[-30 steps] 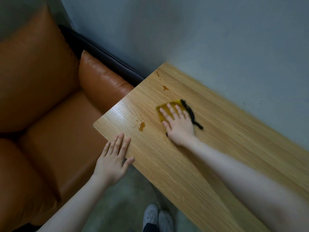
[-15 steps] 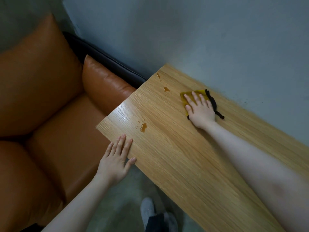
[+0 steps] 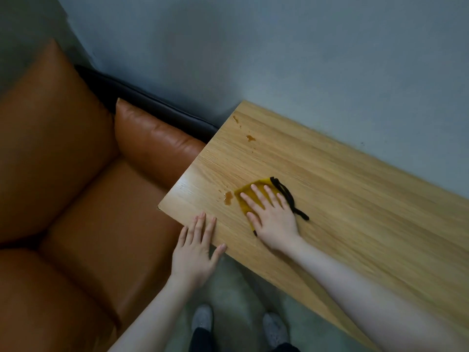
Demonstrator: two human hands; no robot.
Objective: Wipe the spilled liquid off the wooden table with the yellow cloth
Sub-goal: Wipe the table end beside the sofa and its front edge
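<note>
At the far left I see a tan-orange leather sofa (image 3: 76, 186), its smooth padded cushions faintly glossy, with a dark band along its back edge against the grey wall. Right of it, my left hand (image 3: 195, 252) lies flat, fingers straight and slightly spread, holding nothing; its fingertips and thumb rest on the near-left edge of the pale wooden table (image 3: 342, 212), a long slab with a fine straight grain. Just right of that hand, on the table, sits a small amber puddle of spilled liquid (image 3: 228, 197), shiny and irregular. Touching or almost touching its right side is the folded yellow cloth (image 3: 245, 203), soft and matte, with a black cord trim (image 3: 286, 196) curling along its right side. My right hand (image 3: 272, 219) presses flat on the cloth, fingers straight and fanned, not curled round it. Farther off, near the table's far-left corner, smaller amber drops (image 3: 250, 138) remain. Below, near me, two grey shoes (image 3: 201, 318) stand on a dull greenish floor.
</note>
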